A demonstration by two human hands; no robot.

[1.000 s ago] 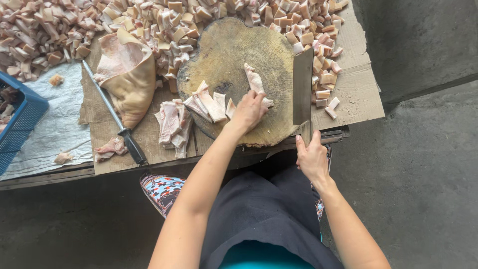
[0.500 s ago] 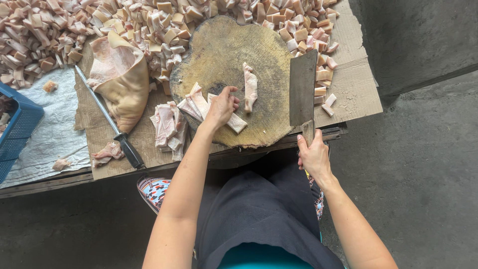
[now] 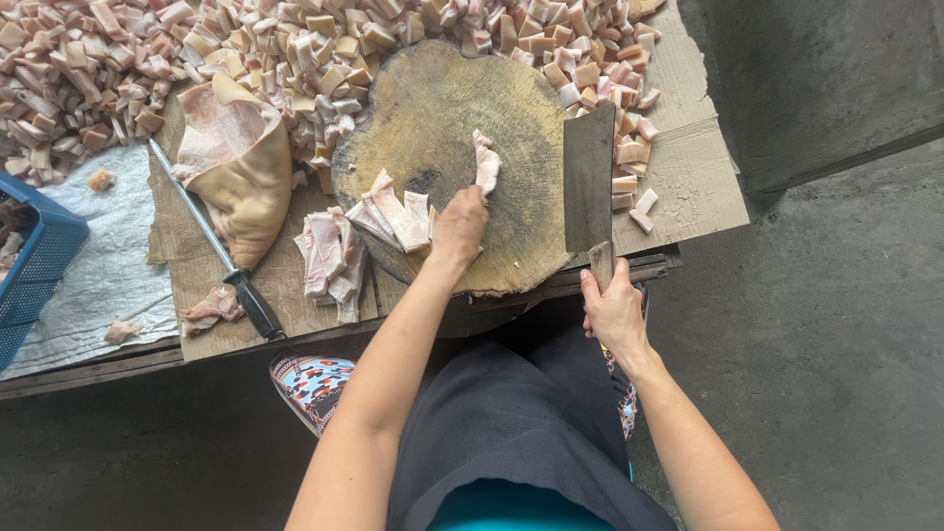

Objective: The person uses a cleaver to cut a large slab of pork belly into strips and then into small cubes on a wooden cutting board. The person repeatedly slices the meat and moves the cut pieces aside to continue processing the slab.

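A round wooden chopping block (image 3: 442,108) sits on a cardboard-covered table. My left hand (image 3: 460,226) rests on the block's near part, fingers closed on a pale strip of pork fat (image 3: 486,165) that points away from me. A small stack of cut strips (image 3: 398,214) lies just left of that hand. My right hand (image 3: 615,315) grips the wooden handle of a broad cleaver (image 3: 588,182), whose blade lies flat at the block's right edge.
Several small pork cubes (image 3: 295,49) are heaped across the table's far side. A large skin-on slab (image 3: 241,162), a sharpening steel (image 3: 211,241) and more strips (image 3: 329,261) lie left of the block. A blue crate (image 3: 34,265) stands at far left. Concrete floor is below.
My left hand has drawn back toward the block's near left part, and the strip it holds now lies lengthwise away from me. The cleaver and right hand have stayed put.
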